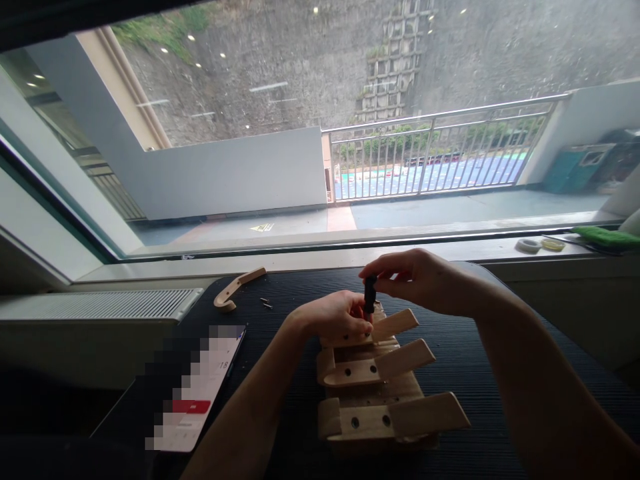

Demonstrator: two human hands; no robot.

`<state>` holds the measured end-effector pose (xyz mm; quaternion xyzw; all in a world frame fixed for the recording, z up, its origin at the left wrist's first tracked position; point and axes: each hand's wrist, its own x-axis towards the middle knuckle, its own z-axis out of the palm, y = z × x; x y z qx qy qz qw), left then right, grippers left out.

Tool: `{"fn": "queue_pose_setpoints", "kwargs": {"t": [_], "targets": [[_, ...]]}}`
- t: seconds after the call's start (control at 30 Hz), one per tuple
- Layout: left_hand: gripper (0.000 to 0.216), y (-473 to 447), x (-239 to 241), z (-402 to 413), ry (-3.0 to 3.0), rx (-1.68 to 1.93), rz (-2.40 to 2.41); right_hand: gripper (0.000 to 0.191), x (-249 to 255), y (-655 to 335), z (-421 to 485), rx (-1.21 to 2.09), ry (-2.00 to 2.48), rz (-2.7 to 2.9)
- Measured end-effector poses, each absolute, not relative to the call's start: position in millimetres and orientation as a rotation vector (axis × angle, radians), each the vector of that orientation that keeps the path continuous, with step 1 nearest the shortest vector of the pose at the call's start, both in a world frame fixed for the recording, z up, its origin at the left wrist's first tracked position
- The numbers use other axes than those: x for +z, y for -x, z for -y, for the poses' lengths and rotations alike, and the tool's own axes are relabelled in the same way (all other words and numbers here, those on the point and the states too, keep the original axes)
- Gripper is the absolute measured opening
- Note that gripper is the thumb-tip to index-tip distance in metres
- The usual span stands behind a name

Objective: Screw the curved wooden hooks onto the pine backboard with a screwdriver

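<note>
A short black-handled screwdriver [370, 293] stands upright over the farthest wooden hook [397, 325]. My right hand [417, 280] pinches the top of its handle between thumb and fingertips. Low on the same tool, the fingers of my left hand [340, 315] close around its lower end, against the hook; the tip is hidden. Nearer to me, a middle wooden hook [360, 373] and a front wooden hook [370, 421] lie across a wooden board [407, 387]. Both have two dark screw heads or holes.
A loose curved wooden hook [240, 287] and a few small screws [266, 303] lie at the back left of the black table [295, 427]. A phone or tablet [200, 400], partly blurred, is on the left. Tape rolls [528, 246] and a green cloth [607, 236] sit on the windowsill.
</note>
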<state>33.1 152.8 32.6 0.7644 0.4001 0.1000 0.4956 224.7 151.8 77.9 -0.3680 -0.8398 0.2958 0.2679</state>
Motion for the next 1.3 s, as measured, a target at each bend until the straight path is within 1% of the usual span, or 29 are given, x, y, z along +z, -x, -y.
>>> {"fn": "queue_pose_setpoints", "kwargs": {"t": [0.37, 0.53, 0.73, 1.1, 1.3], "targets": [[0.012, -31, 31, -154, -1.898, 0.245, -0.948, 0.024, 75, -222, -152, 0.714, 1.031, 2.254], [0.016, -31, 29, -155, -1.907, 0.252, -0.972, 0.030, 80, -225, -149, 0.770, 0.999, 2.258], [0.012, -32, 30, -154, -1.902, 0.242, -0.940, 0.028, 84, -225, -148, 0.787, 0.992, 2.258], [0.015, -32, 34, -153, -1.955, 0.213, -0.965, 0.029, 71, -228, -158, 0.758, 0.968, 2.254], [0.015, -32, 34, -152, -1.955, 0.211, -0.972, 0.028, 74, -226, -155, 0.720, 1.012, 2.254]]}}
